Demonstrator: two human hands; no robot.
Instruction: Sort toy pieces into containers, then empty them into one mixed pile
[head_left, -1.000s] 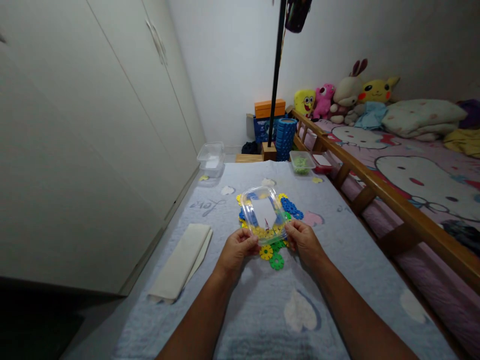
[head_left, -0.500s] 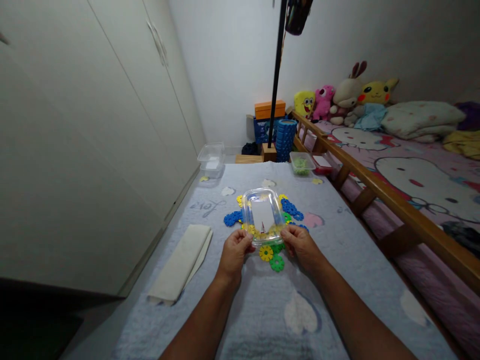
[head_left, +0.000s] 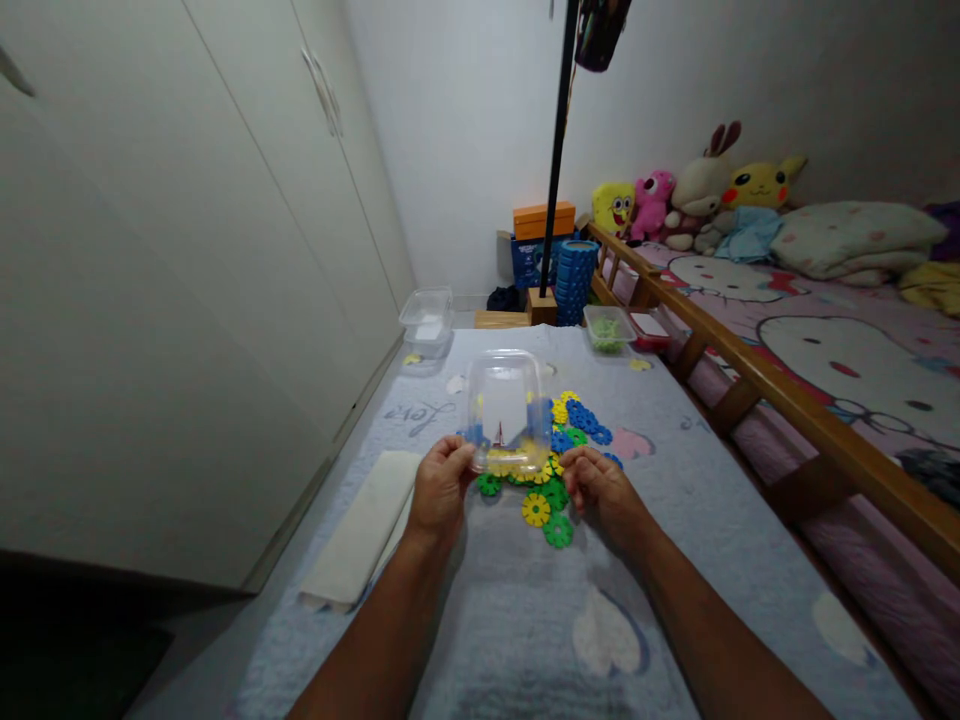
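My left hand (head_left: 439, 490) grips the near left rim of a clear plastic container (head_left: 506, 405), held tipped up above the blanket. Yellow toy pieces show through its lower part. Below it, flat gear-shaped pieces (head_left: 559, 450) in blue, yellow and green lie scattered on the blue blanket (head_left: 525, 620). My right hand (head_left: 604, 495) is off the container, just to its right. Its fingers curl down over the green and yellow pieces, and what they touch is hidden.
A folded cream cloth (head_left: 360, 535) lies at the left. Two clear tubs (head_left: 426, 318) (head_left: 606, 327) stand at the far end, one holding green pieces. A wooden bed rail (head_left: 757, 385) runs along the right, wardrobe doors (head_left: 187, 250) along the left, and a black pole (head_left: 556, 150) stands behind.
The container has risen and shifted left, tipped more upright, now in my left hand only. My right hand has come off its rim. More pieces lie uncovered on the blanket.
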